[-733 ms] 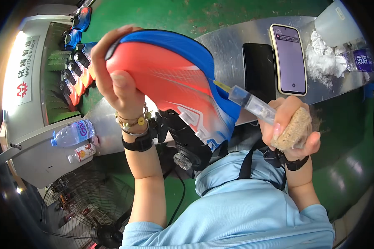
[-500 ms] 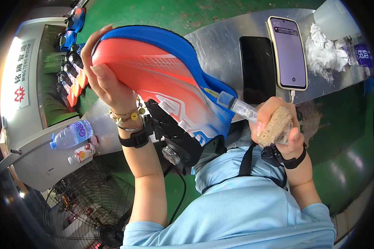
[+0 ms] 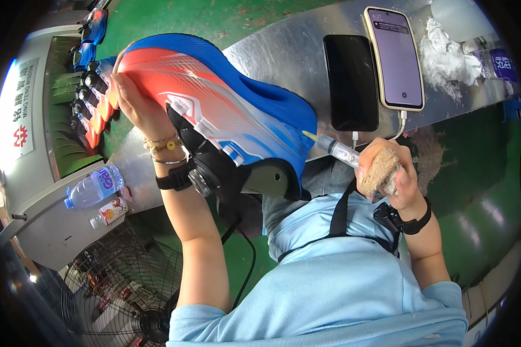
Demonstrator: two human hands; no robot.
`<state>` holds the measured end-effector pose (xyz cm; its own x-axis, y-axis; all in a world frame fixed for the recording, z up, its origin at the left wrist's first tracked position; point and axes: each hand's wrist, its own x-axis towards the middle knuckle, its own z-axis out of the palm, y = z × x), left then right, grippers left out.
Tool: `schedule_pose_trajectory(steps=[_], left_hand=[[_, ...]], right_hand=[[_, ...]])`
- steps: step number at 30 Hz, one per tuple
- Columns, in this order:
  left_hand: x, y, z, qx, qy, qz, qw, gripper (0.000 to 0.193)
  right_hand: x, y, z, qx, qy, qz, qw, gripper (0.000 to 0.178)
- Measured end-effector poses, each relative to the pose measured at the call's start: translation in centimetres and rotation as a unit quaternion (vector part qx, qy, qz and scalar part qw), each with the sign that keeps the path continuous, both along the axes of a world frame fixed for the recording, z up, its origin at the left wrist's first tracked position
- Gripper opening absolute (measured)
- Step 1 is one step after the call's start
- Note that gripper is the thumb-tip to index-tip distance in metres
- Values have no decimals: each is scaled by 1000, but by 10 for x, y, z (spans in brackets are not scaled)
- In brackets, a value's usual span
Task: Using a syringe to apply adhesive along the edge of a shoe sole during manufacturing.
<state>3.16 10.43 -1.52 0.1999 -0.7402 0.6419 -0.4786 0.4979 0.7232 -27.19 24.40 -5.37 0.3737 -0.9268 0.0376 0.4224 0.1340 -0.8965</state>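
Observation:
My left hand is closed around the toe end of a shoe, tipped on its side. Its upper fades from coral red to white and blue, with a thick blue sole and a black collar with a round dial. In my right hand is a clear syringe with a yellow tip. That tip lies at the heel end, by the seam of sole and upper; contact cannot be made out. The same hand grips a rough tan block with something greyish white beneath it.
A metal bench carries a black phone, a lit phone on a cable, crumpled white tissue and a bottle. Leftward are a water bottle, a small bottle, several shoes on a rack and a fan.
The shoe has turned and shifted left, so its collar opening and heel show more. The syringe tip is now lower, closer to the back of the heel. Both hands keep their holds.

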Motion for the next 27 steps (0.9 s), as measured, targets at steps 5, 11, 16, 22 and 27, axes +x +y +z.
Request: schedule_pose_trajectory(steps=[5,11,16,22,27], left_hand=[[22,3,-19,74,102,38,991,41],[40,18,-43,163,221,33,961,32],[43,52,-49,243,271,79,928,31],[57,138,-46,351,275,108,888,32],[18,194,-30,474,341,55,810,30]], right_hand=[[-4,8,-5,59,-7,-10,998,48],[10,0,-1,59,-43,-24,997,38],[31,-15,2,73,-53,-70,994,27],[45,-20,2,76,-50,-102,991,28],[47,-20,-3,77,-1,-93,993,42]])
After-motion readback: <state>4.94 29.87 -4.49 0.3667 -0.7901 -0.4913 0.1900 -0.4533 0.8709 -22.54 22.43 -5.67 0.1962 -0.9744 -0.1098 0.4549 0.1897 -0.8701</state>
